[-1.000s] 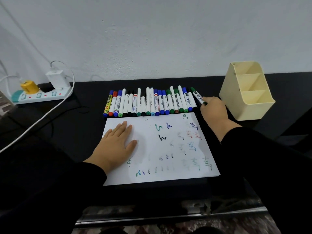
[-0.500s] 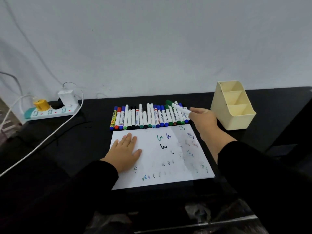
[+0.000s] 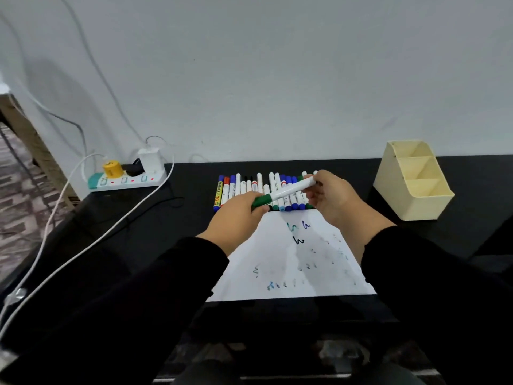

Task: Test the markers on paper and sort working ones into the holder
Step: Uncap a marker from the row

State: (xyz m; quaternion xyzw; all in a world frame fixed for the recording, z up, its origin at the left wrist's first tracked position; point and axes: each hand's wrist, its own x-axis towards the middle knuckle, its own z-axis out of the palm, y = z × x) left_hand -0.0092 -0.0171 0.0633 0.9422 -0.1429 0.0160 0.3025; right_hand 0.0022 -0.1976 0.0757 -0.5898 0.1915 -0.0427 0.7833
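Both hands hold one green marker: left hand grips its cap, right hand the barrel. Roughly seventeen markers lie at twelve o'clock of one paper; one holder at two.

Soft even indoor light, slight motion blur, wide-angle edge bending.

Left hand: centre frame, fingers curled, gripping one end of a marker. Right hand: just right, fingers pinching the other end. Both forearms black-sleeved.
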